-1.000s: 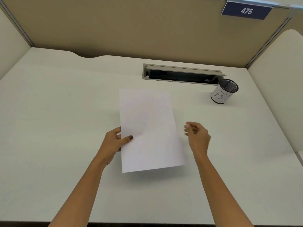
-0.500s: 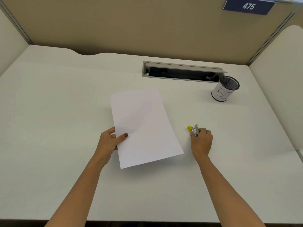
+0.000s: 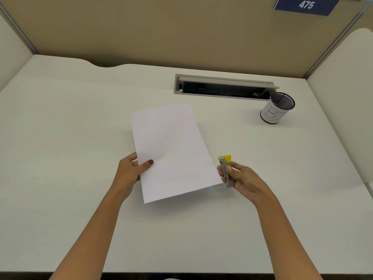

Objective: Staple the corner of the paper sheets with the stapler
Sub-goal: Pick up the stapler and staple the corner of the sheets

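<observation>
Now, head view:
Left hand: pinches the paper sheets at their left edge, mid-frame, lifted off the worktop.
Right hand: clenched around the stapler, just beside the sheets' lower right corner.
Risk: sheets may slip out of line, since one pinch holds them.
Look: white, slightly bowed; stapler yellow-tipped, metal.

Office cubicle, tan partition walls, numbered plate 475, white desk with cable tray

Bare forearms, no sleeves; left hand w/ dark-red nail polish.
</observation>
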Motion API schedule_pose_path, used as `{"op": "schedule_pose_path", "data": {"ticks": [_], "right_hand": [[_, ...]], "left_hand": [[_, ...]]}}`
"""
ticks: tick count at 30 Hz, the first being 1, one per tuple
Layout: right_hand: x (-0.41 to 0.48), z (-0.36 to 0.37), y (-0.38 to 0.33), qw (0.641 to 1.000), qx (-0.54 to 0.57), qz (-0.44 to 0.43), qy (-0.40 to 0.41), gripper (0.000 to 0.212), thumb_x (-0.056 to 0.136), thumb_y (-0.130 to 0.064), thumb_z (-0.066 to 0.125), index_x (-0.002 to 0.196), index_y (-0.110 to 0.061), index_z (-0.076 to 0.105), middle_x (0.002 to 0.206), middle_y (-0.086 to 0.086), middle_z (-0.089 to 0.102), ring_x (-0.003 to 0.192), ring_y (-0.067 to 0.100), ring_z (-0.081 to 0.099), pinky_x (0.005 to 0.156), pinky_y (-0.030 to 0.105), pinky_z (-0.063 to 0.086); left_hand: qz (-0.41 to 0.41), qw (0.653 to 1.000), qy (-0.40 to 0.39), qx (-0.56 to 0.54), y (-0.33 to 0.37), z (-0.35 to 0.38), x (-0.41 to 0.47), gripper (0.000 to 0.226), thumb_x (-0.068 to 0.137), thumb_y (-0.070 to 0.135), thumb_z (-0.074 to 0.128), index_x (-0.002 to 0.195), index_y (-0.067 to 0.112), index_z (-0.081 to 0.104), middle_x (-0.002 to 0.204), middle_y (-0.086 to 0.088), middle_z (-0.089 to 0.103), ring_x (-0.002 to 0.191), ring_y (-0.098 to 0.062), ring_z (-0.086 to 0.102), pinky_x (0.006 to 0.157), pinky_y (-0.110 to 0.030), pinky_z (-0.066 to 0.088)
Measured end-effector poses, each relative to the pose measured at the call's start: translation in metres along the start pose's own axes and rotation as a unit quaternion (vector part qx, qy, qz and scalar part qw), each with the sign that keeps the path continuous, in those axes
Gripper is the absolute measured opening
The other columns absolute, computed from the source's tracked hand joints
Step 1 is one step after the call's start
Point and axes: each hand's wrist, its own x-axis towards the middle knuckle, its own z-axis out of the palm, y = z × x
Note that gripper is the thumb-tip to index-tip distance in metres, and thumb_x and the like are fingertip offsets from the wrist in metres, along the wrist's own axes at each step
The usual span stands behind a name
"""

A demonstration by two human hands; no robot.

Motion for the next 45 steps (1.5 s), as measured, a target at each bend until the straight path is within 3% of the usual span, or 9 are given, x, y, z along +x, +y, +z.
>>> {"op": "schedule_pose_path", "data": {"ticks": [4, 9, 14, 19, 24, 31, 41, 45], "right_hand": [[-0.01, -0.001, -0.002, 0.999, -0.035, 0.001, -0.019, 0.027, 0.096, -0.012, 0.048, 0.119, -0.002, 0.059, 0.104, 0.008, 0.068, 0.08, 0.014, 0.068, 0.067, 0.021, 0.057], [-0.021, 0.003, -0.006, 0.996, -0.088, 0.012, 0.024, 0.027, 0.09, -0.026, 0.061, 0.101, -0.004, 0.071, 0.092, 0.005, 0.074, 0.068, 0.014, 0.065, 0.058, 0.02, 0.052], [-0.027, 0.002, -0.015, 0.991, -0.125, 0.047, 0.027, 0.019, 0.085, -0.022, 0.067, 0.094, -0.007, 0.074, 0.09, 0.005, 0.075, 0.068, 0.014, 0.064, 0.063, 0.021, 0.051], [-0.032, -0.001, -0.022, 0.979, -0.18, 0.093, 0.009, 0.02, 0.086, -0.017, 0.066, 0.099, -0.003, 0.073, 0.09, 0.008, 0.073, 0.063, 0.013, 0.062, 0.061, 0.021, 0.051], [-0.037, 0.0, -0.028, 0.963, -0.234, 0.132, -0.024, 0.025, 0.088, -0.025, 0.064, 0.094, -0.004, 0.075, 0.084, 0.004, 0.075, 0.06, 0.01, 0.059, 0.056, 0.019, 0.049], [-0.038, 0.003, -0.029, 0.95, -0.268, 0.155, -0.037, 0.028, 0.085, -0.034, 0.066, 0.088, -0.008, 0.076, 0.083, 0.003, 0.075, 0.062, 0.008, 0.06, 0.062, 0.022, 0.045], [-0.038, 0.002, -0.031, 0.943, -0.274, 0.176, -0.066, 0.028, 0.082, -0.031, 0.068, 0.089, -0.005, 0.075, 0.081, 0.004, 0.074, 0.061, 0.009, 0.06, 0.061, 0.021, 0.044], [-0.038, 0.0, -0.031, 0.935, -0.301, 0.167, -0.081, 0.039, 0.068, -0.038, 0.073, 0.09, -0.006, 0.076, 0.085, 0.004, 0.076, 0.065, 0.008, 0.065, 0.068, 0.023, 0.043]], "left_hand": [[0.001, 1.0, -0.01, 0.002, 0.001, -0.002, 0.0, 0.031, 0.083, 0.005, 0.071, 0.108, 0.023, 0.066, 0.087, 0.004, 0.078, 0.076, -0.014, 0.074, 0.06, -0.026, 0.059], [0.0, 1.0, -0.009, 0.0, 0.001, -0.002, -0.001, 0.033, 0.083, 0.005, 0.071, 0.111, 0.021, 0.065, 0.09, 0.004, 0.078, 0.077, -0.015, 0.074, 0.059, -0.026, 0.058], [0.003, 1.0, -0.005, 0.002, 0.004, -0.003, 0.0, 0.033, 0.083, 0.006, 0.071, 0.112, 0.02, 0.065, 0.089, 0.004, 0.078, 0.078, -0.016, 0.074, 0.059, -0.025, 0.058], [0.006, 1.0, 0.002, 0.001, 0.007, -0.005, -0.002, 0.036, 0.083, 0.006, 0.072, 0.115, 0.017, 0.064, 0.088, 0.004, 0.078, 0.075, -0.013, 0.074, 0.057, -0.023, 0.056], [0.014, 1.0, -0.002, 0.017, 0.01, -0.005, -0.004, 0.038, 0.082, 0.007, 0.072, 0.118, 0.018, 0.063, 0.091, 0.004, 0.078, 0.076, -0.013, 0.074, 0.057, -0.024, 0.057], [0.018, 0.999, -0.017, 0.026, 0.012, -0.003, -0.008, 0.037, 0.082, 0.006, 0.072, 0.117, 0.018, 0.064, 0.086, 0.005, 0.078, 0.075, -0.013, 0.074, 0.059, -0.025, 0.058], [0.016, 0.999, -0.024, 0.026, 0.013, -0.005, -0.014, 0.036, 0.082, 0.006, 0.072, 0.114, 0.022, 0.064, 0.086, 0.004, 0.078, 0.074, -0.013, 0.074, 0.057, -0.023, 0.057], [0.018, 0.999, -0.026, 0.027, 0.014, -0.005, -0.014, 0.035, 0.082, 0.005, 0.072, 0.112, 0.022, 0.066, 0.088, 0.002, 0.078, 0.074, -0.013, 0.074, 0.059, -0.025, 0.058]]}}
